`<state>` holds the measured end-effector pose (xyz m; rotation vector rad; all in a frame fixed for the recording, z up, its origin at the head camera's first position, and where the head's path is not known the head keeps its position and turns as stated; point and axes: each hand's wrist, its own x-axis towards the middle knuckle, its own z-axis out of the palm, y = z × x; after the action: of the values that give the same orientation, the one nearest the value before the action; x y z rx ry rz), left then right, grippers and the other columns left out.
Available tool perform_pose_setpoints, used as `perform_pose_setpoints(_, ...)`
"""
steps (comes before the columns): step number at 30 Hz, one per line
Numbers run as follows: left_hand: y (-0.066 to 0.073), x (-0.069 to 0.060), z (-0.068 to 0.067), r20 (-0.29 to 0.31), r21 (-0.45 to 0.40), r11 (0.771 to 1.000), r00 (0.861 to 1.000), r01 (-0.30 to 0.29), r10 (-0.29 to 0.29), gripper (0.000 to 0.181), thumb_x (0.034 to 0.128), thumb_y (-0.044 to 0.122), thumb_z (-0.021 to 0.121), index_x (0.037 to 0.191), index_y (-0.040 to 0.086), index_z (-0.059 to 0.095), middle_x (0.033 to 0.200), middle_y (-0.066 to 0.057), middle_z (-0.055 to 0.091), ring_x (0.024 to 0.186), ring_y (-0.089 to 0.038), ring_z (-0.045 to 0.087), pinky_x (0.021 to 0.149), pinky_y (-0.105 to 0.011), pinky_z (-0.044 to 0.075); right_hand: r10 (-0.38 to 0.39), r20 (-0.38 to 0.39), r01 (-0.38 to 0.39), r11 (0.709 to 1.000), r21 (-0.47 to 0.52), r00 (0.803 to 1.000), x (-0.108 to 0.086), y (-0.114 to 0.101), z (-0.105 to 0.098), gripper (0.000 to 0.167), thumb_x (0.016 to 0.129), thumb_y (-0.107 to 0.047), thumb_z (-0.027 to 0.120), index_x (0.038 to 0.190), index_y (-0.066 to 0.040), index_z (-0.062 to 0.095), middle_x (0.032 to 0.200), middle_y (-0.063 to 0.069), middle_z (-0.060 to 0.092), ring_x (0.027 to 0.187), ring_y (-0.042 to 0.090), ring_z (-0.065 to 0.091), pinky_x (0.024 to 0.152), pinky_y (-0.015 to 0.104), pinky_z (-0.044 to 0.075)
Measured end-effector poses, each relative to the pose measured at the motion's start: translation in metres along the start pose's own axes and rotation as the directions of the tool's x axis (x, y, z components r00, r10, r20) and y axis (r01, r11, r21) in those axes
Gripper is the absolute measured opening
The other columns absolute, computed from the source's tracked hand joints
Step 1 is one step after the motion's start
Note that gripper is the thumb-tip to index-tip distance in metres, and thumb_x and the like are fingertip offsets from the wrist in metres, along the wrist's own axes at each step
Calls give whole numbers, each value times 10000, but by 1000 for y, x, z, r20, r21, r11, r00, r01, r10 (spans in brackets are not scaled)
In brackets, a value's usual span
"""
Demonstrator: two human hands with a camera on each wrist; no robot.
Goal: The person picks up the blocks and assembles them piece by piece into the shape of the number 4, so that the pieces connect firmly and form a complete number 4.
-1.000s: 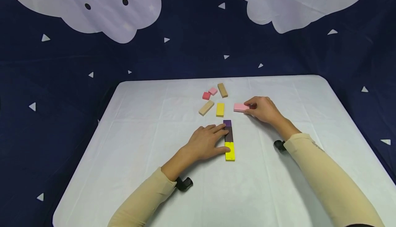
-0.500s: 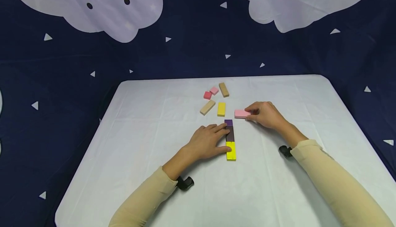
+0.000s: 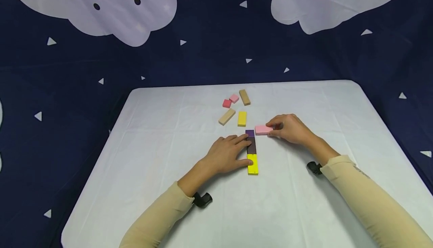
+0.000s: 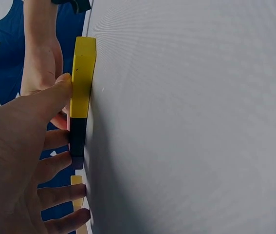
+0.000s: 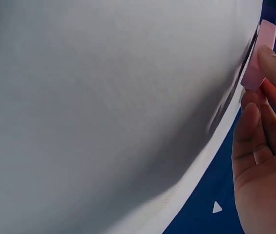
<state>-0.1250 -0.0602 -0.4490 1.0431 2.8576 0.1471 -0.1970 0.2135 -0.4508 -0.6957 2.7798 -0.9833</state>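
Three blocks lie end to end in a row: a yellow block (image 3: 252,168) nearest me, a dark block (image 3: 252,147) in the middle and a short purple block (image 3: 249,133) at the far end. My left hand (image 3: 223,156) rests against the row's left side with fingers spread; in the left wrist view the thumb touches the yellow block (image 4: 82,83). Between thumb and fingers, my right hand (image 3: 290,129) pinches the right end of a long pink block (image 3: 262,130). Its left end is close beside the purple block; whether they touch I cannot tell.
Beyond the row lie a second yellow block (image 3: 242,119) and two plain wooden blocks, one pale (image 3: 227,117) and one browner (image 3: 244,97). A small red block (image 3: 227,103) and a small pink block (image 3: 234,98) lie farther back on the white table (image 3: 162,135).
My right hand has brought the pink block nearer to me, from beside the second yellow block to beside the purple one, lately shifting slightly left. My left hand stays on the row.
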Motion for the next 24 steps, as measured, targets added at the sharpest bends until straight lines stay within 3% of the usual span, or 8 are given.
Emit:
perform_pose_setpoints(7, 0, 0, 0, 1, 3, 1000, 1000, 5, -5, 749, 853, 754, 400, 1438, 288, 456, 1521, 37, 345, 1304, -221, 409, 964, -468, 403, -5, 21, 5, 1000, 4, 1000, -5, -2, 3, 330, 755, -225, 836, 1055, -116, 752, 981, -15, 692, 774, 158, 563, 694, 354, 452)
perform_pose_setpoints(15, 1, -1, 0, -6, 0, 1000, 1000, 2, -2, 749, 856, 752, 396, 1437, 283, 457, 1524, 31, 341, 1305, -225, 409, 964, -467, 404, -12, 28, 14, 997, -73, 1000, -6, -8, 6, 343, 767, -250, 823, 1066, -105, 735, 828, -48, 636, 723, 146, 536, 667, 345, 424)
perform_pose_setpoints(24, 0, 0, 0, -10, 6, 1000, 1000, 0, 0, 752, 850, 759, 395, 1435, 289, 459, 1516, 38, 354, 1300, -214, 413, 960, -460, 405, -8, 32, 10, 996, -87, 999, -6, -7, 7, 335, 769, -246, 820, 1065, -116, 731, 829, -46, 630, 730, 142, 532, 675, 347, 418)
